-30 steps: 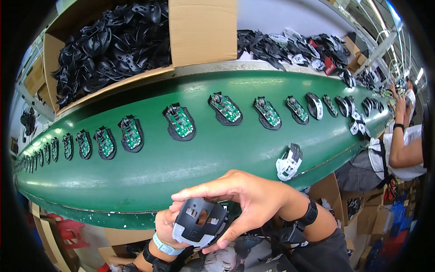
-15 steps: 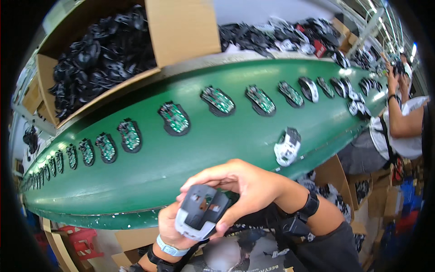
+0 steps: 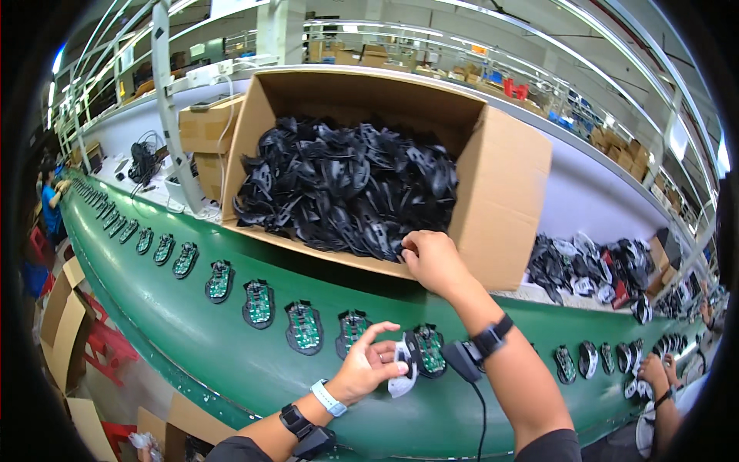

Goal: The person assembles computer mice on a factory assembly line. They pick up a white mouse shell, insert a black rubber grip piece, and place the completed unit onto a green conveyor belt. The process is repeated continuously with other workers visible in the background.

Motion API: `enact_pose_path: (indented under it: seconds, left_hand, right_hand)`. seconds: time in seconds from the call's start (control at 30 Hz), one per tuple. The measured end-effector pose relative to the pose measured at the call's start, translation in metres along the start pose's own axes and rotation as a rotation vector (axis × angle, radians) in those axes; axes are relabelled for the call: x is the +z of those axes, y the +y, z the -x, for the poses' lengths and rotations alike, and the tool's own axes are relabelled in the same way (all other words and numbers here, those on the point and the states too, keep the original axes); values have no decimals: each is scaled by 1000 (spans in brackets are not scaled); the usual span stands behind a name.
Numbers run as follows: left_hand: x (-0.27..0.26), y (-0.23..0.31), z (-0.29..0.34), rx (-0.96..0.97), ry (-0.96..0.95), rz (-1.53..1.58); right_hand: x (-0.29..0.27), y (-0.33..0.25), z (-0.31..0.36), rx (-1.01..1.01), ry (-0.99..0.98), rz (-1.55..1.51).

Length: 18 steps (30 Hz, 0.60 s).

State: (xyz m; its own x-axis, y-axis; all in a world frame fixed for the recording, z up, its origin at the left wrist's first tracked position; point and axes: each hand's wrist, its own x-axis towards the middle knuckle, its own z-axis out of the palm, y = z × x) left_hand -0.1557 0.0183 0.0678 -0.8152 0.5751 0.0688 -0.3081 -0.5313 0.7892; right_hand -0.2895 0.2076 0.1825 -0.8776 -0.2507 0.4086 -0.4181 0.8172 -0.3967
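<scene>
My left hand [image 3: 362,371] holds a white-and-black mouse shell [image 3: 403,371] above the belt, thumb on its near side and index finger lifted off. Up at the front edge of a large cardboard box [image 3: 504,192], my right hand [image 3: 431,260] has its fingers curled against black plastic parts [image 3: 354,189] heaped inside. Whatever those fingertips pinch is too hidden to make out. Just beyond the shell lie mouse bases with green circuit boards, one of them [image 3: 429,350] right beside it.
A green conveyor belt [image 3: 165,319] carries a long row of mouse bases. More black and white parts [image 3: 593,266] are piled right of the box. A co-worker's hands [image 3: 658,371] are at the far right; another person [image 3: 52,204] stands far left. Metal uprights [image 3: 171,115] frame the line.
My right hand has let go of the mouse shell and moved to the box's front edge. The shell stays in my left hand, turned sideways. The view has swung up and left.
</scene>
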Motion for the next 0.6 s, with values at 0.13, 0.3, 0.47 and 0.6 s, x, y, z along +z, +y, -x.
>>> enact_pose_path:
  seconds: [0.13, 0.3, 0.47, 0.6]
  left_hand:
    - [-7, 1, -6, 98, 106, -2]
    - [-10, -1, -7, 158, 248, -27]
    - [-9, -1, -6, 157, 273, -16]
    - [-9, 3, -11, 97, 274, 115]
  right_hand:
    - [46, -3, -34, 124, -48, 65]
    - [58, 5, -41, 257, -84, -35]
    - [54, -2, -36, 31, 91, 84]
    - [7, -11, -4, -115, 329, 56]
